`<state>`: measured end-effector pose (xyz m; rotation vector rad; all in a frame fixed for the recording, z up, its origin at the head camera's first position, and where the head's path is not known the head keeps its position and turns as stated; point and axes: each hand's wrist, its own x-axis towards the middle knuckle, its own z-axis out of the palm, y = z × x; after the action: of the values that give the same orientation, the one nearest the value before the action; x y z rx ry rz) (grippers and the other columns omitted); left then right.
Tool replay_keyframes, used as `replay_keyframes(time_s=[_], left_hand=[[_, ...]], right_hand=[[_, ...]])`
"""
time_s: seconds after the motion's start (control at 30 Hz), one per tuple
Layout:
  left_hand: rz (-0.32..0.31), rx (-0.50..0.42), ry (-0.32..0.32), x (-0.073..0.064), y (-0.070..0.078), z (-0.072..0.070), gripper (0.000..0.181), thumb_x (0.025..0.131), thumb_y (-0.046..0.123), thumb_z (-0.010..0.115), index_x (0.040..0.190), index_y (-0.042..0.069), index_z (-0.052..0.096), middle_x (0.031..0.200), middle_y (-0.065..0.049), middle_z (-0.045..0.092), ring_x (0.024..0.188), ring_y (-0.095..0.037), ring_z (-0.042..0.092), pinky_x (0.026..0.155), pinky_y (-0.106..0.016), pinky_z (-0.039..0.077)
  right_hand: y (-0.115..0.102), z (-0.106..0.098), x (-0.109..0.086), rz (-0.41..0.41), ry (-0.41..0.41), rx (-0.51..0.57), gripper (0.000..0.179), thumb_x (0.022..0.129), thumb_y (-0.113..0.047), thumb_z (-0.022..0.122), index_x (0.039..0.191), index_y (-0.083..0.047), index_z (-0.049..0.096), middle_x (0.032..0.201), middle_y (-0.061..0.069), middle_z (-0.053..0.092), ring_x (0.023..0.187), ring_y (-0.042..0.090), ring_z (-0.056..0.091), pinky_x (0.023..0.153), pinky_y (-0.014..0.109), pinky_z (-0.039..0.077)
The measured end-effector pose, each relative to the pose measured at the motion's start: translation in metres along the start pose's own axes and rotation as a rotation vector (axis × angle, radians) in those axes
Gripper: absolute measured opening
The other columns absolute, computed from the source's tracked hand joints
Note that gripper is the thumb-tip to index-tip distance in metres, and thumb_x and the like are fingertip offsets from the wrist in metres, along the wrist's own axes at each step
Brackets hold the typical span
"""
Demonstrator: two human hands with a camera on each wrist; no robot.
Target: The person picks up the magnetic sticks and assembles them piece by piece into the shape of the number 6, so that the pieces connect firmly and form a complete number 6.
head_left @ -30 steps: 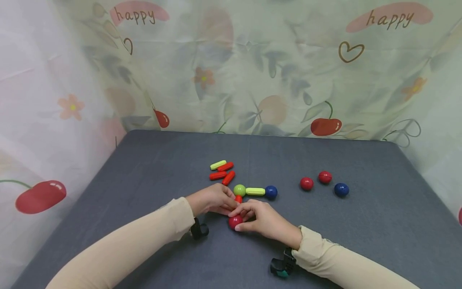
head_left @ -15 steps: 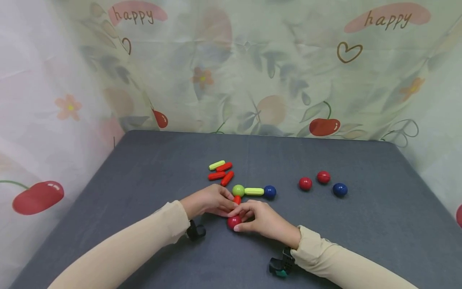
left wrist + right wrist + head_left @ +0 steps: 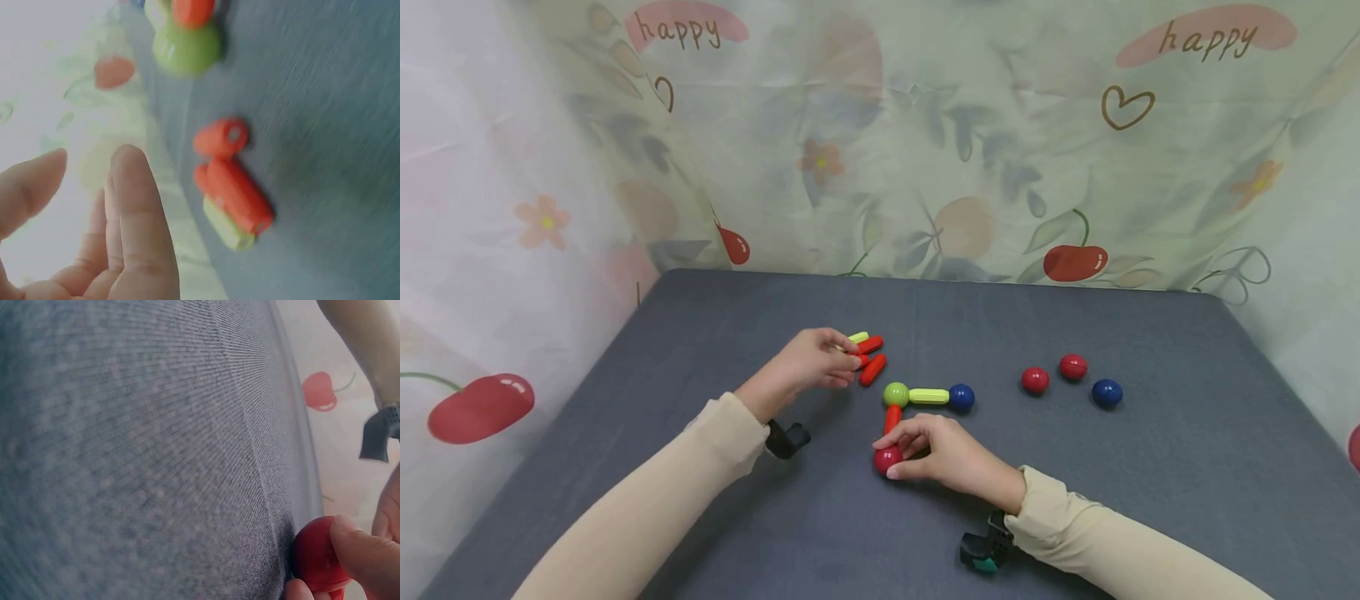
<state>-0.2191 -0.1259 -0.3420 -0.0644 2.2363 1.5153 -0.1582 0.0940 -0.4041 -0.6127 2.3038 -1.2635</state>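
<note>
The right hand point(image 3: 943, 454) pinches a red ball point(image 3: 887, 460) at the near end of a red stick point(image 3: 892, 419). The left hand point(image 3: 812, 360), thumb and fingers parted, holds nothing beside 4 loose sticks point(image 3: 873, 370); only the left wrist view shows 1 stick's end hole point(image 3: 235, 134). The curtain point(image 3: 910, 142) reads "happy" 2 times.

Red ball point(image 3: 887, 462) at my R hand point(image 3: 943, 454), lower ctr of frame: glossy, solid. Above it an orange-red rod point(image 3: 892, 418), lime ball point(image 3: 896, 395), yellow-grn rod point(image 3: 928, 397), dk blue ball point(image 3: 961, 397). Ctr, by my L hand point(image 3: 812, 360): red rods point(image 3: 873, 370) + pale yellow-grn rod point(image 3: 858, 337). Mid-right: 2 red balls point(image 3: 1035, 381), 1 navy ball point(image 3: 1107, 393). My sleeves point(image 3: 632, 492): plain beige. Bench point(image 3: 1075, 483): dk grey. Cloth point(image 3: 910, 167) up top: pale w/ red cherries point(image 3: 1076, 263), orange flwrs point(image 3: 821, 162), grey leaves, brown "happy" on pink.
</note>
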Motion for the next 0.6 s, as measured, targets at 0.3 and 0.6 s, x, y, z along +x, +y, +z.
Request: replay_keyframes(time_s=[0.3, 0.6], left_hand=[[0.076, 0.071, 0.104, 0.018, -0.001, -0.018, 0.035, 0.094, 0.014, 0.063, 0.126, 0.003, 0.056, 0.119, -0.017, 0.061, 0.112, -0.033, 0.059, 0.099, -0.043, 0.048], [-0.004, 0.193, 0.125, 0.038, -0.017, -0.019, 0.031, 0.090, 0.014, 0.067, 0.120, 0.013, 0.063, 0.115, -0.010, 0.063, 0.101, -0.027, 0.057, 0.086, -0.039, 0.047]], right_hand=[[0.000, -0.001, 0.001, 0.016, -0.014, 0.015, 0.029, 0.081, -0.017, 0.079, 0.109, -0.020, 0.073, 0.101, -0.003, 0.068, 0.086, 0.011, 0.063, 0.078, 0.026, 0.052], [0.000, -0.002, 0.001, 0.008, -0.022, 0.031, 0.029, 0.081, -0.017, 0.079, 0.109, -0.019, 0.073, 0.105, -0.002, 0.069, 0.087, 0.011, 0.063, 0.078, 0.026, 0.052]])
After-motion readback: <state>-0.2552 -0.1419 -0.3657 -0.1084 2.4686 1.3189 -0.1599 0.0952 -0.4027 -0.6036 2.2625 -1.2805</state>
